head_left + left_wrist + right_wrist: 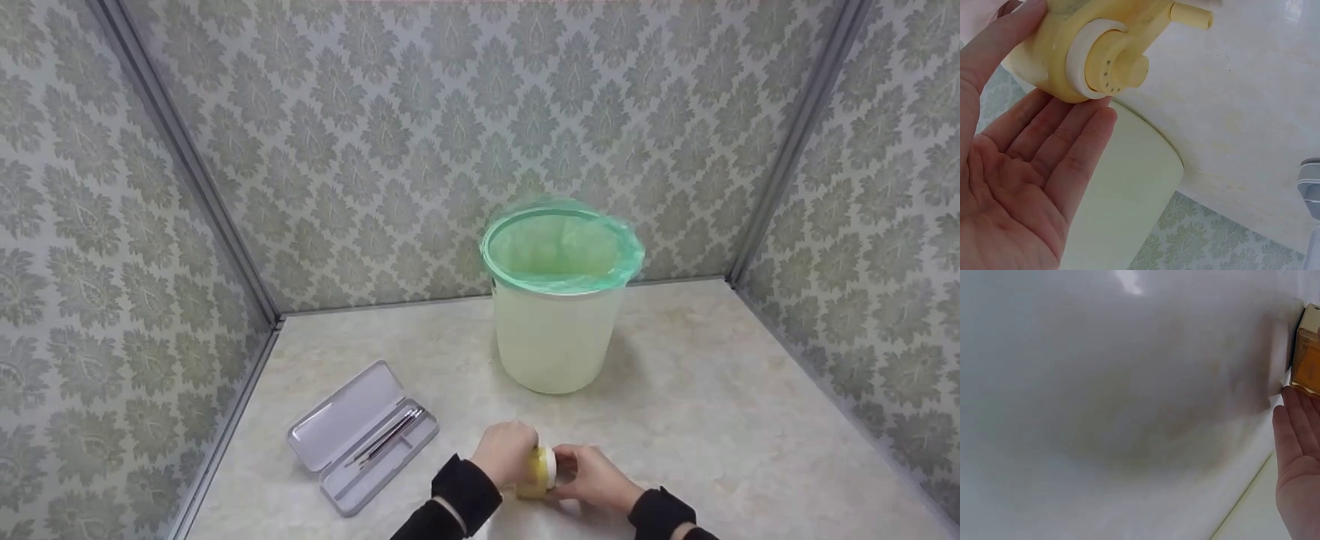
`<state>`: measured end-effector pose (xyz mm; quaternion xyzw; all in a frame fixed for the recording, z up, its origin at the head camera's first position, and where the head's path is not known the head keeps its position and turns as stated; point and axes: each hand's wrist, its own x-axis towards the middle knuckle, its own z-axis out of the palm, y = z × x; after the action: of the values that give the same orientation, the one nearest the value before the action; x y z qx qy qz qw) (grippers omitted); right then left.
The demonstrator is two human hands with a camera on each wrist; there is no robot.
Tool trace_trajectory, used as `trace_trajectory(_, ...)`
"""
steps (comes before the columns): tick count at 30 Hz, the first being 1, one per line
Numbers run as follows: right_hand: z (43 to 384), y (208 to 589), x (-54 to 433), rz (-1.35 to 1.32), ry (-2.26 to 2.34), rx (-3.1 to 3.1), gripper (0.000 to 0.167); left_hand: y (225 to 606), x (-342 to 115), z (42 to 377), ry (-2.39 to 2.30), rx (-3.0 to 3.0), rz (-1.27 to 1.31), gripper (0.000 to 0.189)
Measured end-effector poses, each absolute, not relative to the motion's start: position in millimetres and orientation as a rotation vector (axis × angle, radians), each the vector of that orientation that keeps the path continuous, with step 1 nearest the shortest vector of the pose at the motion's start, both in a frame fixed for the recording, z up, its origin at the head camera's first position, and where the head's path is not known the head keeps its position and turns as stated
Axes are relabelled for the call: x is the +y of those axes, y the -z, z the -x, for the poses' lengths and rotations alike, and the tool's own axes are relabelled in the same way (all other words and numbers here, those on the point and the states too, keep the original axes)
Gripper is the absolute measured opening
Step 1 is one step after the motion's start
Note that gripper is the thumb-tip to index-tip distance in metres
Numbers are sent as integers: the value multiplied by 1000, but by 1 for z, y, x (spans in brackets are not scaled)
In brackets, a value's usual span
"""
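Both hands are on a yellow pencil sharpener near the front of the table. My left hand holds its yellow body, thumb on one side and fingers on the other. In the left wrist view, the sharpener's crank and round dial face the camera. From the right, my right hand grips the white-edged end between thumb and fingers. A see-through orange part of the sharpener shows in the right wrist view, with fingertips right at its lower edge; the thumb is hidden there.
Left of the hands lies an open pale pencil case with several pencils in it. Behind the hands stands a pale bin lined with a green bag. Patterned walls enclose the table's back and sides.
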<state>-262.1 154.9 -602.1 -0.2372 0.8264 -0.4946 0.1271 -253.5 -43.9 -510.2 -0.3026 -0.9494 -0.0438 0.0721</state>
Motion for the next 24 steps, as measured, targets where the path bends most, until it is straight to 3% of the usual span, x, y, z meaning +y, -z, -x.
trace_trajectory(11, 261, 607, 155, 671, 1561, 2318, 44, 513, -42, 254, 134, -2846, 889, 33)
trace_trajectory(24, 262, 606, 158, 735, 1575, 2303, 43, 513, -43, 252, 89, -2823, 893, 27)
